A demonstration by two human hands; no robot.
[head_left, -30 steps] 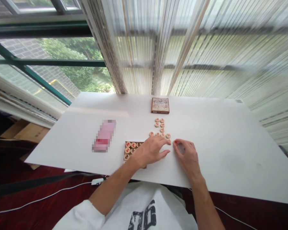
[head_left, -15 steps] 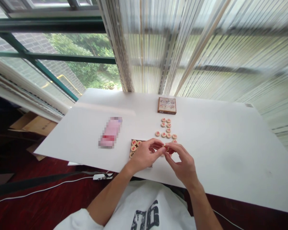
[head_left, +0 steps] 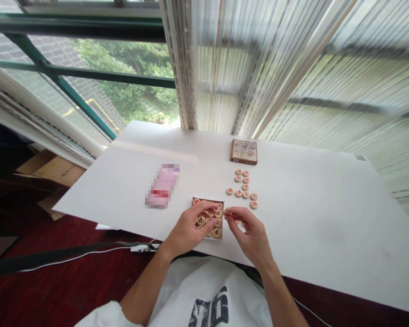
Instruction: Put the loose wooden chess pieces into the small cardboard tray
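Observation:
My left hand (head_left: 192, 228) is over an open box (head_left: 207, 199) filled with round Chinese chess pieces. Its thumb and fingers are apart, with nothing between them. Just right of the box, my right hand (head_left: 247, 229) pinches a Chinese chess piece (head_left: 226, 212) between thumb and fingertips. Beyond that hand, several red-marked pieces (head_left: 246, 187) lie loose on the white table. At least one more piece (head_left: 237, 222) is partly hidden behind my right fingers. Some pieces in the box are covered by my left hand.
A decorated box lid (head_left: 244, 152) lies at the far side of the white table (head_left: 310, 204). To the left is a pink blurred object (head_left: 162, 187). A curtain (head_left: 245, 68) and a window border the back edge. A white power strip (head_left: 143, 248) is below the front edge.
My hands have separated. The left has let go and drawn left, fingers spread over the box; the right keeps the piece at the box's right edge. The view has shifted slightly.

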